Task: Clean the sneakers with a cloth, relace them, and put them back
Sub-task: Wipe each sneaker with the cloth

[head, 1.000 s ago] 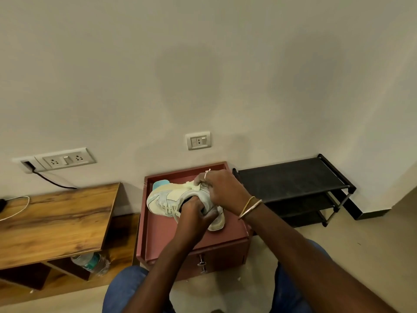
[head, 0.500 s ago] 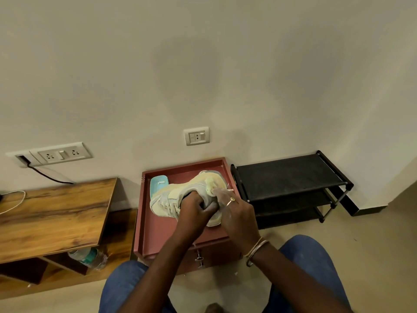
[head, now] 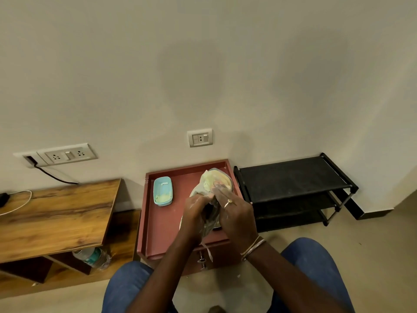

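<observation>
A pale grey-and-cream sneaker (head: 222, 177) lies on the red cabinet top (head: 167, 224), toe pointing toward the wall. My left hand (head: 196, 213) grips it at the collar, fingers curled into the opening. My right hand (head: 234, 213), wearing a ring and bangles, holds a bunched pale yellow cloth (head: 207, 180) against the toe area. Both hands hide most of the shoe. A white lace end (head: 208, 253) hangs over the cabinet's front edge. No second sneaker shows.
A light blue tub (head: 162, 190) sits at the back left of the cabinet top. To the right stands a black shoe rack (head: 293, 179), to the left a wooden table (head: 56, 213) with a water bottle (head: 92, 257) under it. My knees are below.
The sneaker has been turned from lying sideways to pointing toe-first at the wall. My right hand moved with the cloth onto the toe. The blue tub is now uncovered.
</observation>
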